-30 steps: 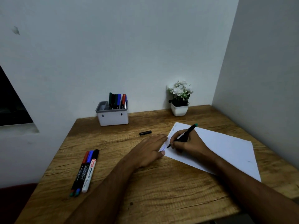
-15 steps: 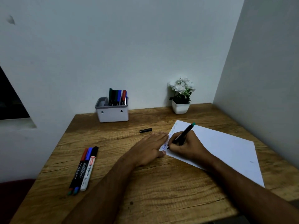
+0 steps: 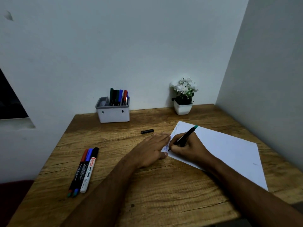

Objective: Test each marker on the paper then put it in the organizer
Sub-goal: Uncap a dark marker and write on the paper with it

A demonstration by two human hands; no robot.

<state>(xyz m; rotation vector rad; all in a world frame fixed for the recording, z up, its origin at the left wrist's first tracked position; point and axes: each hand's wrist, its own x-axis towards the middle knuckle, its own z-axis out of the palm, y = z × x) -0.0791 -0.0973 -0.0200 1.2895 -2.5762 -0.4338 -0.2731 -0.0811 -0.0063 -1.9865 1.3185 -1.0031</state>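
My right hand (image 3: 188,149) grips a black marker (image 3: 186,136) with a teal end, its tip down on the near left corner of the white paper (image 3: 229,149). Faint coloured scribbles run along that left edge. My left hand (image 3: 150,150) lies flat, fingers straight, pressing the paper's left edge and the table. The marker's black cap (image 3: 147,131) lies on the wood just beyond my left hand. Three capped markers (image 3: 83,169) lie side by side at the front left. The grey-and-white organizer (image 3: 113,113) stands by the back wall with several markers upright in it.
A small white pot of white flowers (image 3: 183,99) stands at the back right by the wall. The wooden table (image 3: 147,194) sits in a corner, with walls behind and to the right. Its left edge drops off beside a dark opening.
The marker tip has shifted slightly along the paper's left edge as my right hand writes. My left hand stays flat on the paper. The view has tilted a little.
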